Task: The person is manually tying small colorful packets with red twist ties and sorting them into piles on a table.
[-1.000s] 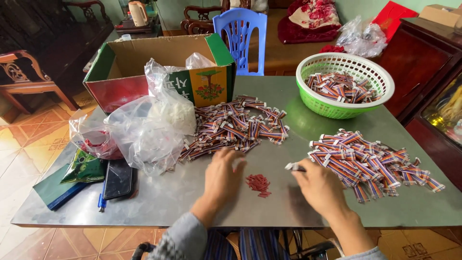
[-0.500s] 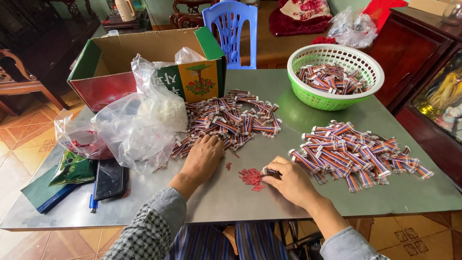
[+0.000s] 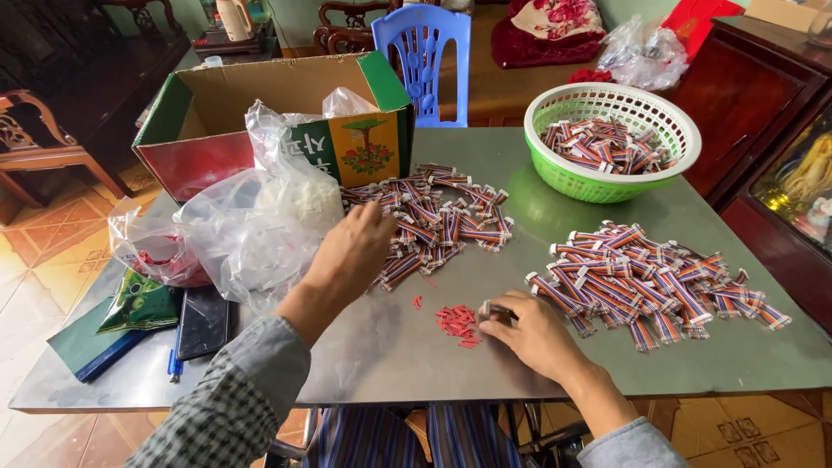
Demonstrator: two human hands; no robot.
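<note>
Open cardboard box [image 3: 260,113], green and red outside. Just in front of the box, crumpled clear plastic bags [image 3: 260,217]. Further front-left of the box, green packet [image 3: 139,303], black phone [image 3: 204,321], blue pen [image 3: 175,364] and dark notebook [image 3: 87,347]. Well right of the box, green basket [image 3: 598,186]. Behind the box, blue plastic chair [image 3: 425,43].

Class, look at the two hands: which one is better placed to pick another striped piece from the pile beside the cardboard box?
Left. The left hand already rests on that pile, while the right hand sits by the small red bits, apart from it.
</note>
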